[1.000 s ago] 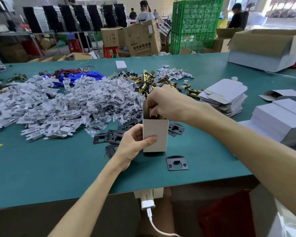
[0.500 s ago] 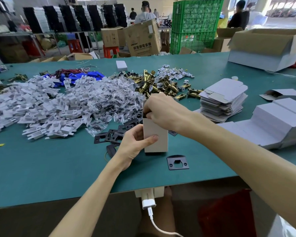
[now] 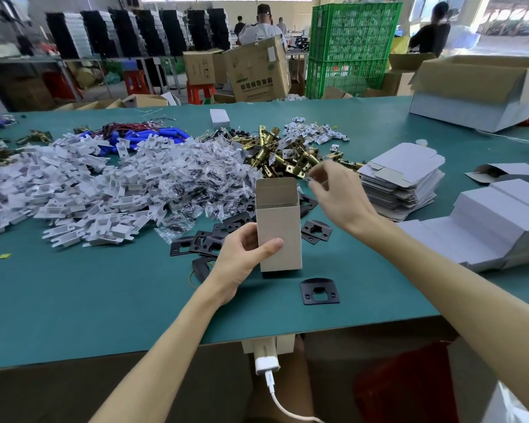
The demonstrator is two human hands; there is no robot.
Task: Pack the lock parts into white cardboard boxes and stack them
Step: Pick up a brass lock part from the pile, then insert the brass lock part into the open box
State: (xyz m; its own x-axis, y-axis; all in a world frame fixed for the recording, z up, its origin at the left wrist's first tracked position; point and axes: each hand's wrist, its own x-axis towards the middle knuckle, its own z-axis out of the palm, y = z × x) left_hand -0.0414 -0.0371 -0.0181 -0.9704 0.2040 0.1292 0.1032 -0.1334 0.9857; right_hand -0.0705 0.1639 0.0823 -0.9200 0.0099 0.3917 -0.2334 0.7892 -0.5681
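A small white cardboard box (image 3: 280, 239) stands upright on the green table (image 3: 104, 300), its top flap open. My left hand (image 3: 242, 261) grips its left side, thumb across the front. My right hand (image 3: 339, 193) hovers above and to the right of the open top with loosely curled fingers; nothing is plainly held in it. Behind lie brass latches (image 3: 281, 154), clear bags of screws (image 3: 202, 181), white plastic pieces (image 3: 58, 190) and black strike plates (image 3: 202, 245). One black plate (image 3: 319, 291) lies alone in front of the box.
A stack of flat box blanks (image 3: 403, 178) sits to the right, with packed white boxes (image 3: 501, 218) beyond it. A large open carton (image 3: 477, 96) stands at the far right. A white charger (image 3: 266, 361) hangs at the table's front edge. People work in the background.
My right hand has lifted out of the box top and moved up and to the right. The box stays upright in my left hand.
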